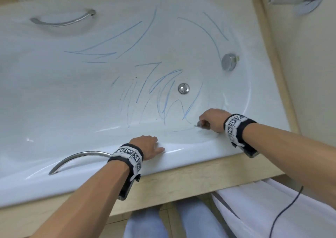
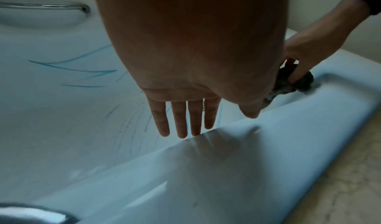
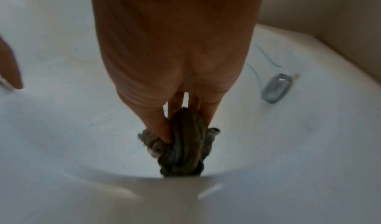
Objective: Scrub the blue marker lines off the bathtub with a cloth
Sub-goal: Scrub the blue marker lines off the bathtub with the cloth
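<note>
My left hand (image 1: 149,147) lies flat, fingers straight, on the bathtub (image 1: 181,158) rim nearest me. My right hand (image 1: 211,118) grips the bunched grey cloth (image 3: 183,142) against the near wall, short of the drain (image 1: 183,88). Scrubbing has barely begun; next I'd push toward the blue marker lines (image 1: 163,99) around the drain.

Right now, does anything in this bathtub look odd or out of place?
Yes: blue marker lines scrawl across the white bathtub, around the round metal drain and up the far wall. The right hand grips a dark bunched cloth against the near wall.
</note>
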